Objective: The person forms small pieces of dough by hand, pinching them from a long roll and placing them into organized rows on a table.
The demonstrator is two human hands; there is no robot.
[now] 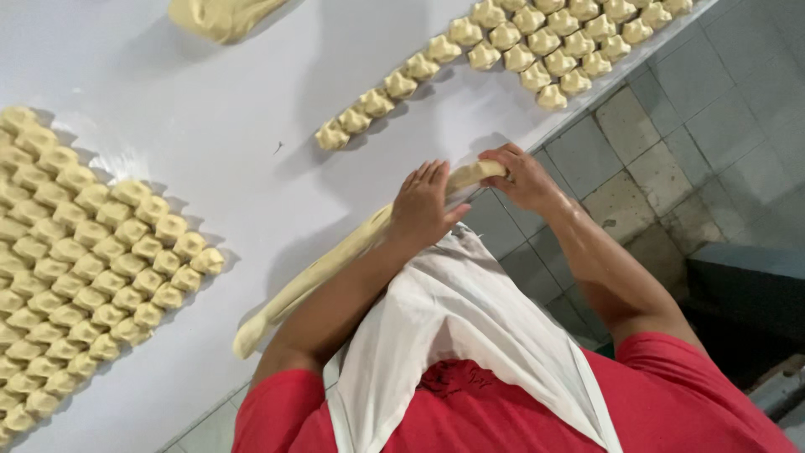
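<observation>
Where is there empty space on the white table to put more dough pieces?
Bare table lies between the big dough lump, the left block of pieces and the diagonal row. Crowded: that left block, the top-right cluster, and the edge by the dough rope.

dough rope point(335, 260): pale yellow | dough pieces point(92, 268): pale yellow | table point(210, 117): white | apron point(453, 335): white | shirt point(688, 403): red | floor tiles point(713, 101): grey

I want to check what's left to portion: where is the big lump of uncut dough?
In the head view, the dough lump sits at the top edge of the white table, left of the single row of cut pieces.
</observation>
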